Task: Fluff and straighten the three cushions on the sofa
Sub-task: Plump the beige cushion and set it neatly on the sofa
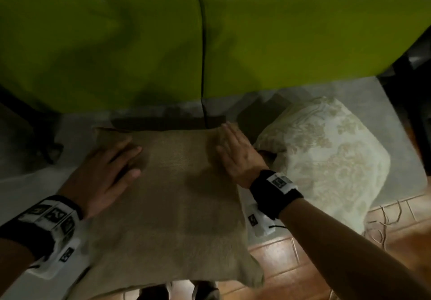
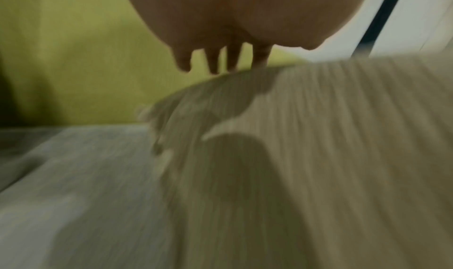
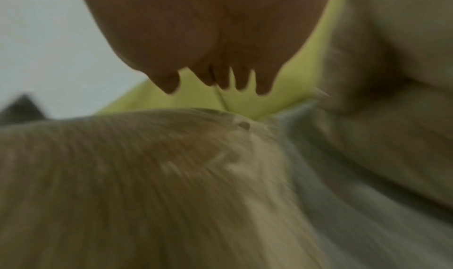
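Head view has me looking straight down at a flat tan burlap-weave cushion (image 1: 172, 197) lying on the grey sofa seat (image 1: 394, 141), with its near edge hanging off the front over the brown tiled floor (image 1: 314, 262). My left hand (image 1: 105, 176) is spread flat on the cushion's left side, fingers straight, gripping nothing. My right hand (image 1: 235, 152) is also flat and open, laid along the far right corner. Both wrist views are smeared with blur, but they agree: fingers extended, just at or above the weave.

A cream floral brocade cushion (image 1: 326, 159) sits slumped just to the right, touching or nearly touching the tan one. I can't spot a third cushion anywhere. Behind both are the lime green back pads (image 1: 105, 42).

My guess on handling: the tan one looks thin, limp and light, so it'll sag if I pick it up from one side. The coarse weave should give decent grip. I'd grab the two opposite side edges near the corners and punch inward to plump it, then stand it against the green back.
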### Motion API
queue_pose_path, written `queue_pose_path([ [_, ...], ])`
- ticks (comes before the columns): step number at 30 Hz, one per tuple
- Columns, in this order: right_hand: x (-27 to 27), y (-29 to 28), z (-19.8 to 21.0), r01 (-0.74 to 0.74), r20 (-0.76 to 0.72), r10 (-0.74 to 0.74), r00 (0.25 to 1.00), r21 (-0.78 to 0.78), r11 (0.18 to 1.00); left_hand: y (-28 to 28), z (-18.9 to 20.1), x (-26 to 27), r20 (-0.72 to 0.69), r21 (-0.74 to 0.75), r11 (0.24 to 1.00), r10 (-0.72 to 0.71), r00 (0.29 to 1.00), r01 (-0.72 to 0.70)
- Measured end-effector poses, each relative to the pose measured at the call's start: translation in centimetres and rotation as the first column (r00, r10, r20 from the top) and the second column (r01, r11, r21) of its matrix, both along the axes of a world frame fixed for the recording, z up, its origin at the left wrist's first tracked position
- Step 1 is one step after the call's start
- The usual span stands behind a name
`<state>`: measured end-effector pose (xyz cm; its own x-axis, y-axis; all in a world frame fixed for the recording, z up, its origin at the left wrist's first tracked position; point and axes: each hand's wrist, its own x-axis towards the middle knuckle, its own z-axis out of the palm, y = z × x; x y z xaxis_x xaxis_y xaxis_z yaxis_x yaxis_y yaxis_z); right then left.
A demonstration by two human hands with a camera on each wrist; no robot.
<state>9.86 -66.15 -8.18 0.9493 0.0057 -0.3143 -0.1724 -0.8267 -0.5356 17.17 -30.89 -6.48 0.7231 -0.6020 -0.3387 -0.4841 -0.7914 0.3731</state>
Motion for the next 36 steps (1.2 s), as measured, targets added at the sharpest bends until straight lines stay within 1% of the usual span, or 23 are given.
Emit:
queue_pose_path([
  [1,1.0,0.9,0.7,-0.083,0.108,0.086,0.99,-0.037,0.996,-0.6,0.4,0.6,0.046,-0.062,0.997,-0.033,0.998,0.036],
  [2,2.1,1.9,0.9,-0.181,0.14,0.19,0.972,-0.072,0.981,-1.1,0.5,1.1,0.041,-0.112,0.992,-0.051,0.998,0.055],
  [4,3.9,3.9,0.0,-0.349,0.028,0.351,0.936,-0.062,0.935,-2.1,-0.7,2.0,-0.067,-0.179,0.98,-0.096,0.993,0.083],
  [6,4.5,4.9,-1.6,-0.398,-0.154,0.391,0.907,-0.015,0.917,-2.3,-2.7,2.3,-0.197,-0.089,0.991,-0.119,0.973,0.103],
  [8,4.2,4.3,-2.8,-0.312,-0.272,0.305,0.913,0.021,0.95,-1.4,-4.4,2.1,-0.319,-0.001,1.0,-0.016,0.947,0.017],
  [10,3.7,2.7,-3.4,-0.164,-0.351,0.164,0.922,0.03,0.986,-0.1,-4.9,1.9,-0.358,0.014,0.995,0.1,0.928,-0.101],
  [12,3.1,0.7,-4.1,-0.059,-0.473,0.04,0.88,-0.024,0.998,1.5,-5.2,2.3,-0.396,0.082,0.984,0.177,0.901,-0.157],
  [14,2.7,-0.6,-4.3,-0.049,-0.527,0.009,0.85,-0.062,0.997,2.7,-5.6,3.4,-0.386,0.24,0.96,0.228,0.894,-0.142],
  [15,2.8,-0.9,-4.0,-0.072,-0.51,0.031,0.859,-0.061,0.996,3.0,-5.4,4.1,-0.362,0.314,0.94,0.251,0.898,-0.136],
  [16,3.0,-0.9,-3.7,-0.103,-0.487,0.061,0.872,-0.061,0.993,3.3,-5.5,4.9,-0.319,0.336,0.923,0.299,0.899,-0.187],
  [17,3.4,-0.8,-3.3,-0.097,-0.448,0.064,0.892,-0.05,0.994,3.4,-5.0,5.7,-0.245,0.286,0.918,0.347,0.905,-0.275],
  [18,4.0,-0.8,-3.1,-0.012,-0.395,0.003,0.919,-0.02,1.0,3.7,-5.4,6.8,-0.186,0.183,0.895,0.437,0.88,-0.406],
  [20,5.5,-1.0,-2.9,0.266,-0.302,-0.237,0.924,0.061,0.962,4.5,-5.5,8.9,-0.167,0.012,0.801,0.592,0.789,-0.598],
  [21,6.2,-1.3,-3.0,0.376,-0.282,-0.341,0.897,0.078,0.923,4.8,-5.3,9.8,-0.234,-0.001,0.777,0.611,0.756,-0.629],
  [23,7.3,-1.9,-3.1,0.484,-0.298,-0.449,0.842,0.053,0.873,4.6,-4.9,10.6,-0.348,0.002,0.794,0.571,0.744,-0.608],
  [25,7.6,-2.5,-3.4,0.48,-0.355,-0.455,0.817,-0.019,0.877,4.7,-4.9,10.9,-0.356,0.027,0.878,0.455,0.816,-0.478],
  [27,7.7,-3.0,-3.9,0.462,-0.358,-0.452,0.817,-0.064,0.885,5.0,-4.8,11.0,-0.313,0.01,0.903,0.41,0.856,-0.429],
  [28,7.7,-3.1,-4.2,0.479,-0.332,-0.475,0.815,-0.074,0.874,5.6,-5.0,11.1,-0.332,-0.026,0.894,0.413,0.848,-0.446],
  [30,7.8,-3.4,-4.6,0.533,-0.268,-0.529,0.805,-0.065,0.844,6.1,-5.2,11.2,-0.414,-0.049,0.854,0.454,0.789,-0.517],
  [31,7.9,-3.4,-4.7,0.554,-0.248,-0.545,0.801,-0.037,0.832,6.5,-5.6,11.2,-0.45,-0.023,0.838,0.479,0.754,-0.546],
  [33,8.1,-3.4,-4.4,0.584,-0.251,-0.565,0.786,0.002,0.812,6.6,-6.0,10.9,-0.498,-0.012,0.83,0.479,0.723,-0.558],
  [34,8.2,-3.5,-4.2,0.593,-0.264,-0.57,0.778,0.007,0.805,6.6,-6.3,10.8,-0.491,-0.029,0.823,0.483,0.725,-0.568],
  [36,8.0,-3.7,-3.9,0.545,-0.246,-0.538,0.806,-0.043,0.837,6.9,-6.4,11.2,-0.422,-0.07,0.783,0.538,0.73,-0.618],
])
